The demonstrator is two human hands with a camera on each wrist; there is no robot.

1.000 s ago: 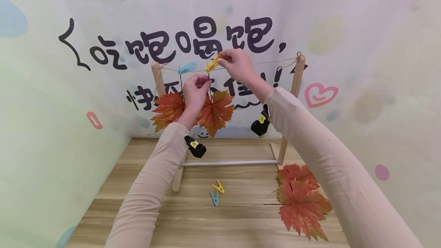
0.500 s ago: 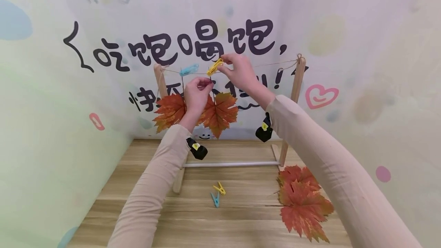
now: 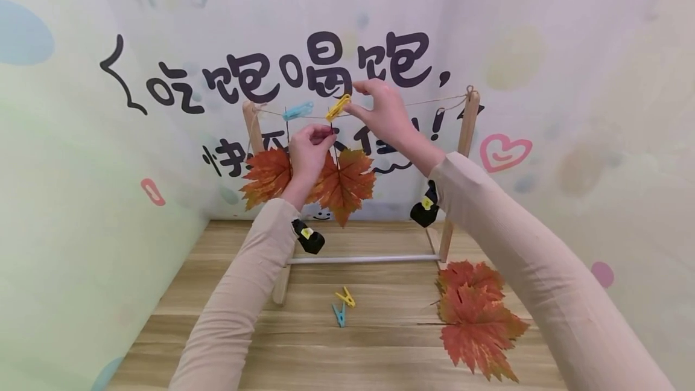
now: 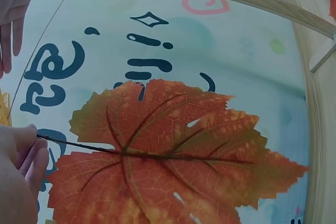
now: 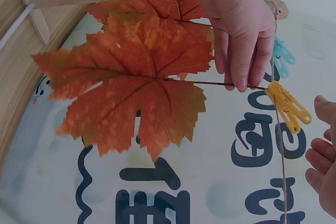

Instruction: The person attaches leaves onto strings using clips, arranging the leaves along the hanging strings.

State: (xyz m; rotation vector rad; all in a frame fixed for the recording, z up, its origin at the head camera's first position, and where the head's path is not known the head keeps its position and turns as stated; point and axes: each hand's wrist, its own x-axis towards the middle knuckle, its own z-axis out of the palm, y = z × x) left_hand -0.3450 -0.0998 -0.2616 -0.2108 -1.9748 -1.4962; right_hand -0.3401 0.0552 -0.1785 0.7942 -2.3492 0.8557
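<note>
My left hand (image 3: 309, 148) pinches the thin dark stem of an orange-red maple leaf (image 3: 345, 181), just below the string (image 3: 431, 101). A yellow clothespin (image 5: 286, 106) grips the string and the top of that stem. Beside the clothespin's handles is my right hand (image 3: 384, 112), thumb and fingers spread and holding nothing; the right wrist view shows a gap between them. To the left, a light blue clothespin (image 3: 298, 111) holds a second maple leaf (image 3: 268, 175) by its stem, partly hidden behind my left hand and wrist.
The string runs between two wooden posts (image 3: 468, 122) joined low down by a white rod (image 3: 364, 259). On the wooden table (image 3: 380, 355) lie a yellow clothespin (image 3: 345, 297), a blue clothespin (image 3: 339, 315) and, at the right, overlapping red leaves (image 3: 478, 324). A printed backdrop stands behind.
My right hand has let go of the yellow clothespin, its fingers spreading and drawing away to the right. The left hand keeps its pinch on the stem.
</note>
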